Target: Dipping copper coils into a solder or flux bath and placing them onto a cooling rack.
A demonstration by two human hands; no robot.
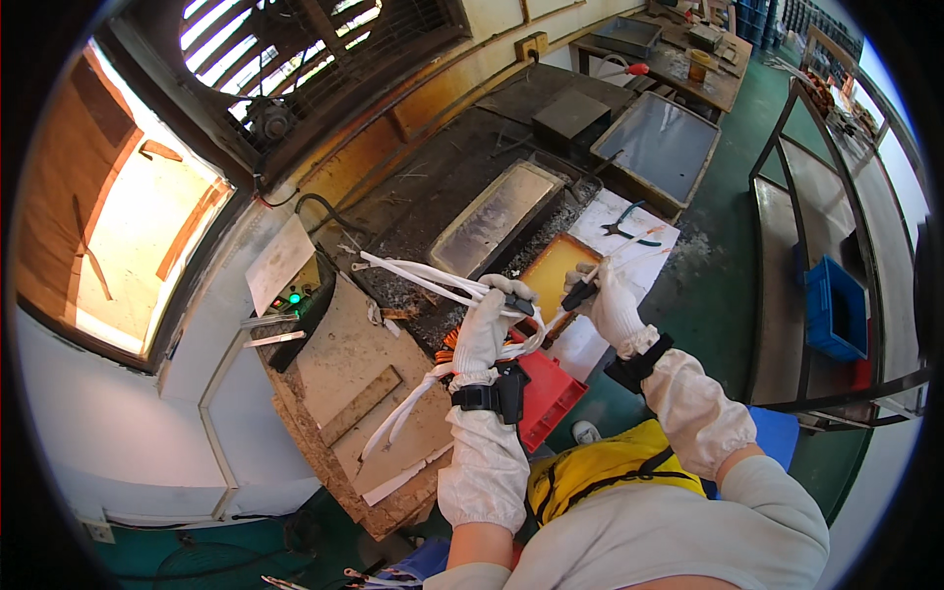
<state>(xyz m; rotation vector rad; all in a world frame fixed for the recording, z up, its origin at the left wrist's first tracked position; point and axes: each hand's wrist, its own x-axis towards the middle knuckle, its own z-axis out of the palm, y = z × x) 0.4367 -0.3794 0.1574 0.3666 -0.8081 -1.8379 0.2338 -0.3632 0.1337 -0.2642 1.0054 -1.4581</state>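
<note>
Both my hands wear white gloves with black straps at the wrists. My left hand [487,329] is closed round a bundle of white cables [423,275]. Their bare ends stick out to the left, and further lengths hang below the hand toward the board. My right hand [612,303] is pinched on a white cable, whose loop runs back toward the left hand; its thin end points up and right over a white sheet [590,226]. Beneath and between the hands lies a shallow tray of amber liquid [559,267]. Blue-handled pliers [629,228] rest on the sheet.
Beyond the hands sits a rectangular metal pot [497,216] with a dull surface; a larger water-filled tray [661,147] stands farther right. A red crate [549,398] is close to my body. Left are a wooden board [344,344] and a control box [295,285]. A rack holds a blue bin [836,310].
</note>
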